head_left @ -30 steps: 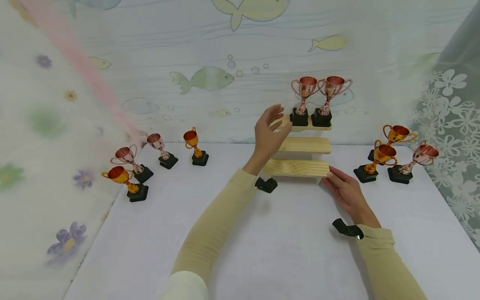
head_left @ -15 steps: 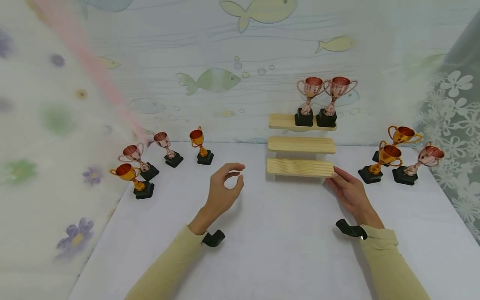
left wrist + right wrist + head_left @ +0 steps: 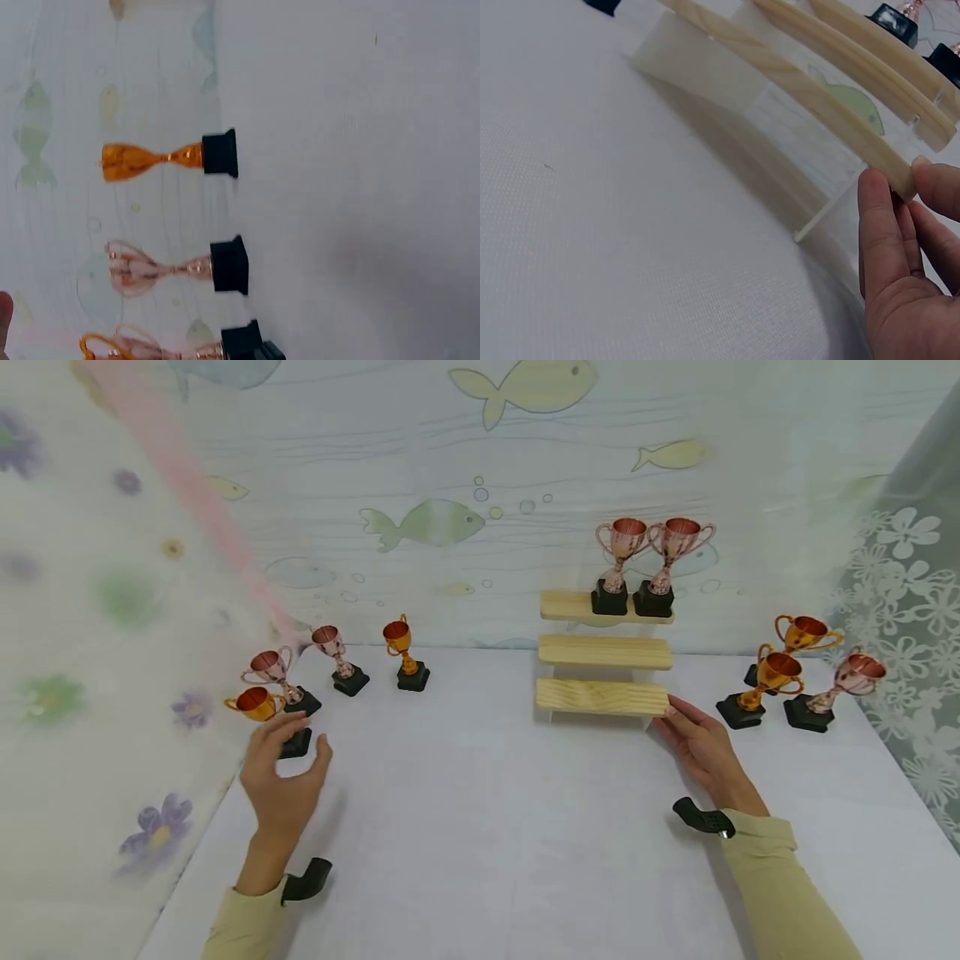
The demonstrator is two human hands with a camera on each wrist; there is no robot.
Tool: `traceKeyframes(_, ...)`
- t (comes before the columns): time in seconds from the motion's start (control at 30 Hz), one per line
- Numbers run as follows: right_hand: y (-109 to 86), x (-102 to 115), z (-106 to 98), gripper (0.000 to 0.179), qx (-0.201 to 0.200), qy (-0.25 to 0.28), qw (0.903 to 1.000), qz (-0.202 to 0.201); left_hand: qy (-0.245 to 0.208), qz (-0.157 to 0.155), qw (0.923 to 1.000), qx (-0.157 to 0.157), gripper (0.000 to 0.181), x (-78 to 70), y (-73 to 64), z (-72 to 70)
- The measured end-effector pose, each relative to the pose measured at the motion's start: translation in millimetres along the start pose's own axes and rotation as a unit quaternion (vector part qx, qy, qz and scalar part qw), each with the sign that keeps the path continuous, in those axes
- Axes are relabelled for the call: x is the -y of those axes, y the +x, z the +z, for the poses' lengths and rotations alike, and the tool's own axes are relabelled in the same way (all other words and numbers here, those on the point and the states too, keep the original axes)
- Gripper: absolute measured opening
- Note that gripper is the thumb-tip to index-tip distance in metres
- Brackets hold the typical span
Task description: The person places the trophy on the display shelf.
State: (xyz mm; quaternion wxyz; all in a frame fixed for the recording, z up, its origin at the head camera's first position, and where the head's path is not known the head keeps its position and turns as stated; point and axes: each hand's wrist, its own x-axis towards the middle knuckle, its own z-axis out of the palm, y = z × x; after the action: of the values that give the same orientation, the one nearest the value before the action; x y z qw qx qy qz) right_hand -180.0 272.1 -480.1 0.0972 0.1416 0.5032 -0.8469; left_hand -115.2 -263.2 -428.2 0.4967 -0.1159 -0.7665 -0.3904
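My left hand (image 3: 281,797) is at the table's left side, thumb and fingers apart, just in front of a small gold trophy cup (image 3: 255,702). The hand hides part of that cup's stem and black base; no contact can be made out. Behind it stand two rose-gold trophies (image 3: 270,668) (image 3: 330,643) and another gold trophy (image 3: 131,161). My right hand (image 3: 701,747) pinches the right end of the lowest board of a three-tier wooden stand (image 3: 600,697), thumb and fingers on its edge (image 3: 889,169). Two rose-gold trophies (image 3: 624,539) (image 3: 678,537) stand on the top board.
Right of the stand are two gold trophies (image 3: 778,670) (image 3: 806,631) and a rose-gold trophy (image 3: 858,675). A white cloth covers the table (image 3: 480,827). A curtain with fish prints (image 3: 442,522) hangs behind, and a flowered curtain (image 3: 165,827) borders the left.
My left hand has moved from beside the stand's top board leftward and down across the table to the left gold trophy. The right hand has stayed on the lowest board.
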Motion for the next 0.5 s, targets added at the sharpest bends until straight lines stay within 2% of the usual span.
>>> traceKeyframes(0.07, 0.2, -0.4, -0.1, 0.074, -0.001, 0.002, 1.0, 0.001, -0.006, -0.047, 0.9976, -0.05, 0.031, 1.9, 7.9, -12.2)
traceKeyframes(0.13, 0.6, -0.8, -0.3, 0.075, -0.001, 0.003, 1.0, 0.003, -0.016, -0.097, 0.9909, -0.092, 0.035, 6.8, 13.6, -21.7)
traceKeyframes(0.23, -0.4, -0.4, 0.4, 0.076, -0.002, -0.001, 1.0, 0.004, -0.026, -0.164, 0.9787, -0.12, 0.044, 24.8, 16.6, -31.8)
traceKeyframes(0.3, -0.9, 0.2, 0.4, 0.076, -0.001, -0.004, 1.0, 0.003, -0.029, -0.201, 0.9727, -0.113, 0.052, 41.6, 16.0, -36.6)
traceKeyframes(0.37, -1.7, 1.1, 0.6, 0.076, 0.0, -0.006, 1.0, 0.002, -0.043, -0.246, 0.964, -0.092, 0.06, 58.2, 14.2, -39.8)
traceKeyframes(0.5, -2.5, 2.3, 0.0, 0.077, 0.004, -0.002, 1.0, 0.001, -0.07, -0.331, 0.9402, -0.04, 0.075, 80.9, 10.5, -42.5)
